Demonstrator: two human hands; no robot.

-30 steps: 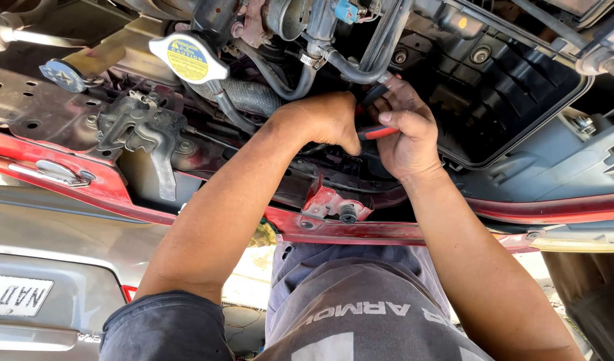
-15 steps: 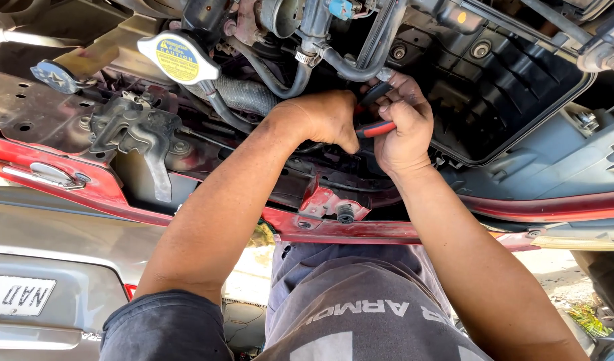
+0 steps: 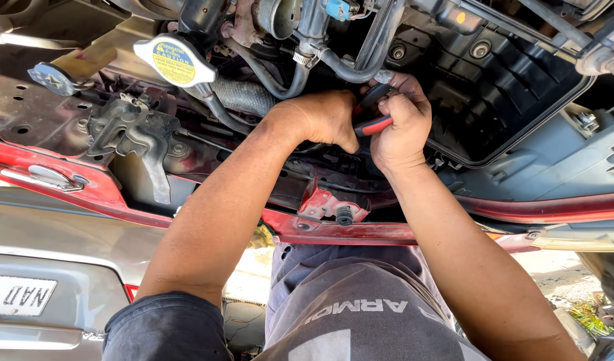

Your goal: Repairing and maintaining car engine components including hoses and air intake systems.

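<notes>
Hands together at upper centre of frame. Right hand wrapped around red-handled tool, handle lying sideways toward left hand. Left hand curled, touching handle's end; grip hidden, cannot tell.

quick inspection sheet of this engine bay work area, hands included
surface: red front crossmember of an open engine bay, with a latch bracket
job's things: red and black tool handle; its tip is hidden
clutter: nothing seen
grippers: left hand reaches down beside the handle, fingers hidden; right hand is closed around the handle
cables: black hoses run above the hands, one with a metal clamp
surroundings: round cap with yellow label, black plastic tray, grey car beyond the bay
</notes>
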